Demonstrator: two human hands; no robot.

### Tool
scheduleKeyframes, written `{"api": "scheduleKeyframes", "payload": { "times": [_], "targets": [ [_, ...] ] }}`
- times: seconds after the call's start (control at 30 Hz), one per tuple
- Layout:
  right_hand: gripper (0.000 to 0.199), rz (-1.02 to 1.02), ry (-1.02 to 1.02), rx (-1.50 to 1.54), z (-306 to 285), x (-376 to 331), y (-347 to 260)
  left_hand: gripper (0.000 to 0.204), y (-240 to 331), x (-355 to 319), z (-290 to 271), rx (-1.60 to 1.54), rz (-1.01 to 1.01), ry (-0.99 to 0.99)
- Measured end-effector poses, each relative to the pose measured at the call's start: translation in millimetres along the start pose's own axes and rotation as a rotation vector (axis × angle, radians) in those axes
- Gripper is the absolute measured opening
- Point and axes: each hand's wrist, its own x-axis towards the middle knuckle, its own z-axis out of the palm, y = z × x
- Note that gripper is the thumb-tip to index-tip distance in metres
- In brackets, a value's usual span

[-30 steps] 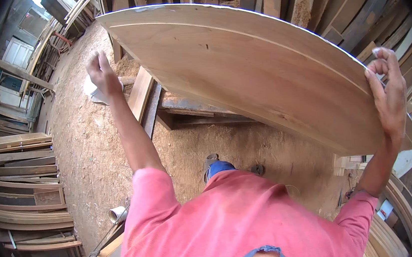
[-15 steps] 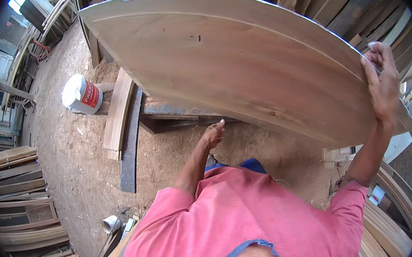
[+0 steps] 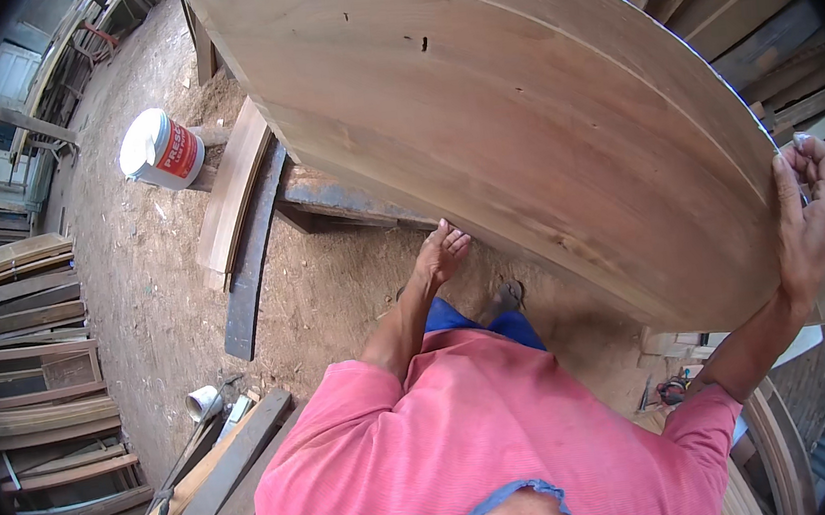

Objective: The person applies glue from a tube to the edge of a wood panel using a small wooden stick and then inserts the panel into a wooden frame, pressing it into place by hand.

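Note:
A large wooden panel (image 3: 498, 118) with one curved edge and one straight edge fills the upper middle, tilted up in front of me. My right hand (image 3: 807, 201) grips the right end of its curved rim, thumb on the near face; the other fingertips are partly hidden behind the edge. Close to the straight lower edge is my left hand (image 3: 442, 252), thumb raised and fingers loosely apart, holding nothing. Whether its fingertips touch the panel I cannot tell. Beneath the panel's left part stands a low, worn workbench (image 3: 341, 195).
Boards (image 3: 237, 195) and a dark curved strip (image 3: 257, 259) lean beside the bench, near a white bucket (image 3: 160, 153) with a red label. Curved wooden pieces (image 3: 42, 417) are stacked at left. Planks (image 3: 733, 8) stand behind the panel. A small white cup (image 3: 203, 403) lies lower left.
The panel's right end has come down and nearer, with my right hand moving along with it. My left hand has shifted slightly right and up toward the lower edge, its fingers loosening.

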Motion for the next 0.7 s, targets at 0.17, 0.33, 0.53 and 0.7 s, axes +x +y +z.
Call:
{"api": "scheduleKeyframes", "payload": {
  "times": [0.17, 0.33, 0.53, 0.7],
  "targets": [
    [0.028, 0.017, -0.021, 0.068, 0, 5, 12, 0.058, -14, 7, 2, -0.159, 0.109, 0.005],
    [0.021, 0.060, -0.084, 0.161, -1, 10, 14, 0.043, -15, 3, 37, -0.233, 0.152, 0.052],
    [0.011, -0.085, -0.248, 0.121, 18, 54, 11, 0.050, -14, 4, 26, -0.168, 0.226, 0.140],
    [0.020, -0.101, -0.312, 0.140, 39, 84, 71, 0.054, -10, -40, 32, 0.081, 0.178, 0.338]
  ]
}}
